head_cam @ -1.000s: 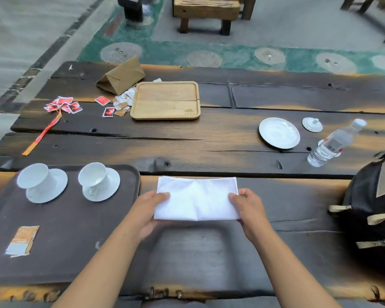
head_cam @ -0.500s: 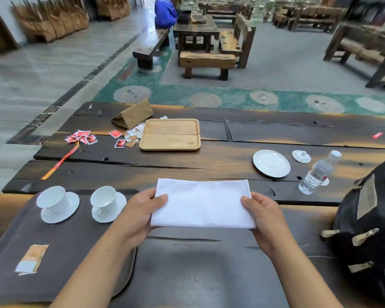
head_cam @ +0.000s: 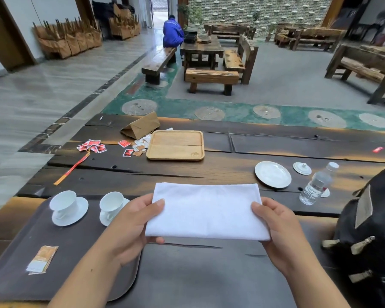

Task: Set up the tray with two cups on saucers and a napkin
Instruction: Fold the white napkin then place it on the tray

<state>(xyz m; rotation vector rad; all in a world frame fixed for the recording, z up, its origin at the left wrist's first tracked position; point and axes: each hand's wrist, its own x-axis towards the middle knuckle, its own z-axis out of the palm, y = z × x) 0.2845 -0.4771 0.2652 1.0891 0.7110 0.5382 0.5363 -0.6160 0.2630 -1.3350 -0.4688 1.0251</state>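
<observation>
Two cups (head_cam: 63,202) (head_cam: 111,203) are already set on saucers on the tray (head_cam: 13,283). The folded napkin (head_cam: 206,212) is held up over the table, pinched at each end by the left hand (head_cam: 132,227) and right hand (head_cam: 280,232). It must still be laid on the tray.

It looked like a rustic teahouse hall: heavy timber tables (head_cam: 201,48) and benches (head_cam: 211,77), a brick wall (head_cam: 253,12), scattered tea sachets (head_cam: 93,146)

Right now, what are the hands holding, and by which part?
Both hold the folded white napkin by its short ends: left hand on the left end, right hand on the right.
</observation>
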